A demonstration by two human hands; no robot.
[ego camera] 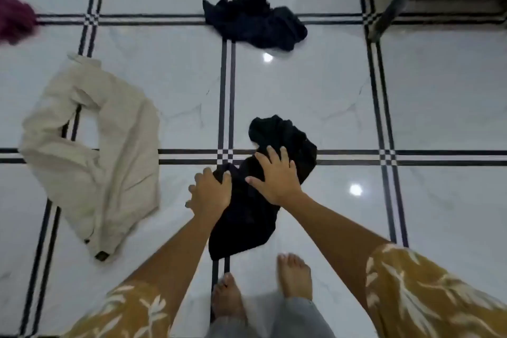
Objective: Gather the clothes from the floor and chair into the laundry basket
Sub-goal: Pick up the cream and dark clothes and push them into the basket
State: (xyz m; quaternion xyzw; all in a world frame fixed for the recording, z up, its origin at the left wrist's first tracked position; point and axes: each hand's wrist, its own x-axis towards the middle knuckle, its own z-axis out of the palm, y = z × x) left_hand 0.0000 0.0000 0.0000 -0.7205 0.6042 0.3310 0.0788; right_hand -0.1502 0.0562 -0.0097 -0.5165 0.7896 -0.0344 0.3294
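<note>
A black garment lies crumpled on the white tiled floor just in front of my bare feet. My left hand pinches its left edge, fingers curled around the cloth. My right hand rests flat on top of the same garment with fingers spread. A beige pair of trousers is spread on the floor to the left. A second black garment sits in a heap farther ahead. A maroon cloth shows at the far left edge. No laundry basket is in view.
A dark furniture leg slants down at the upper right, with a shadowed space behind it. My bare feet stand close behind the black garment. Black double lines cross the glossy tiles.
</note>
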